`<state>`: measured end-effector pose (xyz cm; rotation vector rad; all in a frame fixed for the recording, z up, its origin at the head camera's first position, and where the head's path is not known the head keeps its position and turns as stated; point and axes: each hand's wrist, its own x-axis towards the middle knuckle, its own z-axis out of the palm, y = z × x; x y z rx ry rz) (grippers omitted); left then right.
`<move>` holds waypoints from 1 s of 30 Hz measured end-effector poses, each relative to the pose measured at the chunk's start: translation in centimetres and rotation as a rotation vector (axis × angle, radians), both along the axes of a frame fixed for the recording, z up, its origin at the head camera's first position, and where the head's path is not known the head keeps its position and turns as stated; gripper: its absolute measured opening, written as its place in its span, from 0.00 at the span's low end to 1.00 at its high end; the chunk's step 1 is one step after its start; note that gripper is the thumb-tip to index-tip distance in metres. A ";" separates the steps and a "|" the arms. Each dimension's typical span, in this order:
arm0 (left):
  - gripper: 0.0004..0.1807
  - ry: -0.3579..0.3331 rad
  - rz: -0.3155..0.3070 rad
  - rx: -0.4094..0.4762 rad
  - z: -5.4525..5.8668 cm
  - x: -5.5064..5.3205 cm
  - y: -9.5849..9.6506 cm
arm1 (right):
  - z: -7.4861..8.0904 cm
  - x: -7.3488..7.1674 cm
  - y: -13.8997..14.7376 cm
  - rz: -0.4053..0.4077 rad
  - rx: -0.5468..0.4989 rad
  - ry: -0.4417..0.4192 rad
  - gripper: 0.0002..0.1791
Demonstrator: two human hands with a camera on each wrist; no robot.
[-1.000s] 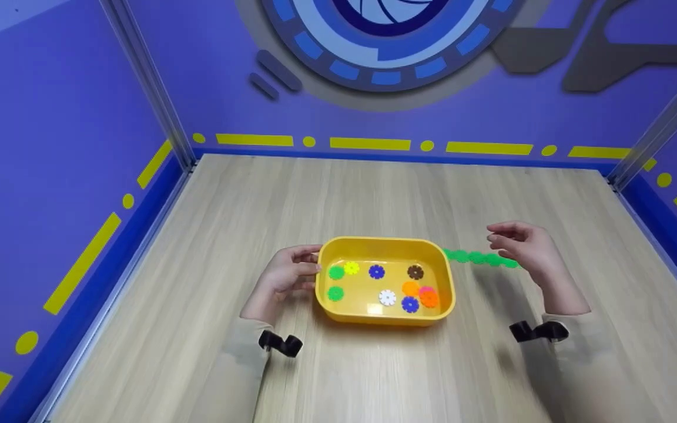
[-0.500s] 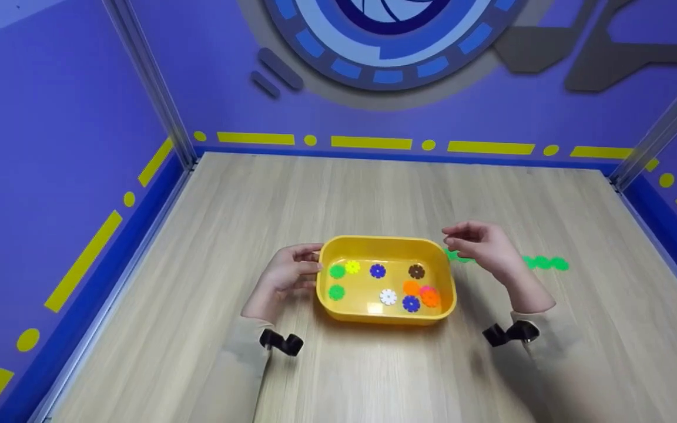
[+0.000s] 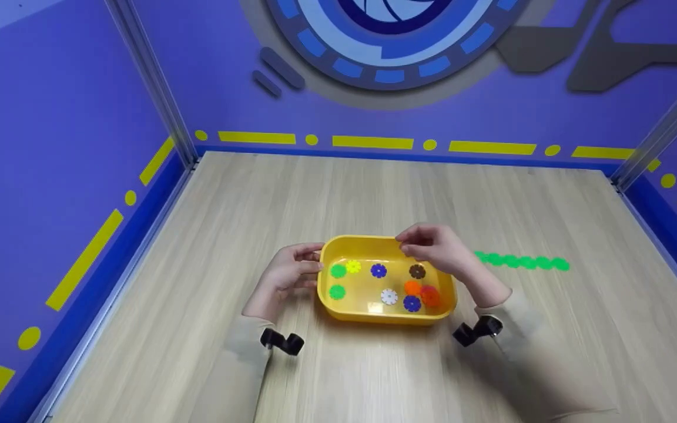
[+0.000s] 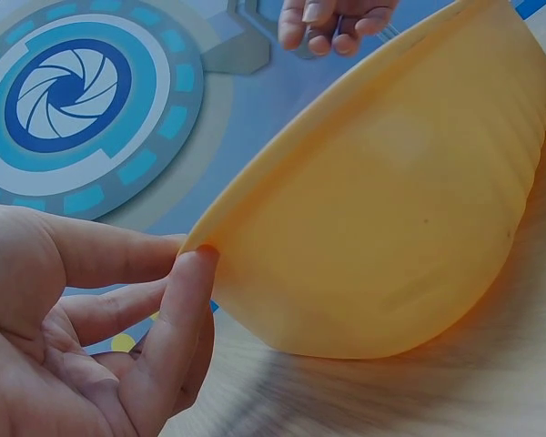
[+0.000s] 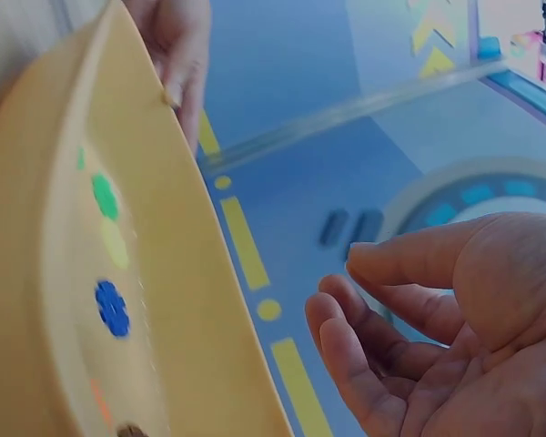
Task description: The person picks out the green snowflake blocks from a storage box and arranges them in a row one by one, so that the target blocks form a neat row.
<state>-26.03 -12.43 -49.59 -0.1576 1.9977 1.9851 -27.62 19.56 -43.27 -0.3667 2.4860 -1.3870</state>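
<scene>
In the head view a yellow plastic bin (image 3: 362,249) stands on the table with several notched snowflake discs lying apart or overlapping inside. My left hand (image 3: 282,270) pinches its left rim between thumb and fingers, as the left wrist view also shows at the bin wall (image 4: 373,209). Over the bin's far right part hovers my right hand (image 3: 438,249), fingers loosely bent and holding nothing. Below it lie a brown disc (image 3: 417,271), an orange disc (image 3: 412,287) and a blue disc (image 3: 412,303). Two green discs, a yellow disc (image 3: 353,266) and a white disc (image 3: 389,296) lie further left.
To the right of the bin a straight row of joined green discs (image 3: 526,262) lies on the wooden table (image 3: 291,194). Blue printed panels (image 3: 374,111) with metal corner posts (image 3: 165,100) enclose the back and sides.
My right hand has moved left from above the green row to above the bin, uncovering the row. The left hand keeps its grip on the rim.
</scene>
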 end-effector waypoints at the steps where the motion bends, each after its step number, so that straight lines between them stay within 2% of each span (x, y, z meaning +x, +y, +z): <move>1: 0.29 -0.002 -0.001 -0.001 0.0 0.0 0.0 | -0.1 0.0 -0.5 0.016 0.002 0.001 0.14; 8: 0.29 -0.009 0.004 0.000 0.0 0.0 -0.1 | -0.8 0.0 -3.9 0.081 0.031 -0.063 0.11; 17: 0.29 -0.013 -0.003 0.001 0.1 0.0 0.0 | -2.1 0.2 -7.7 0.195 0.132 0.029 0.09; 22: 0.30 -0.007 -0.014 0.005 0.0 -0.1 -0.1 | -2.7 0.2 -9.2 0.293 0.159 0.076 0.08; 30: 0.30 0.014 -0.031 0.002 0.1 0.0 -0.2 | -4.2 0.0 -10.9 0.389 0.196 0.067 0.10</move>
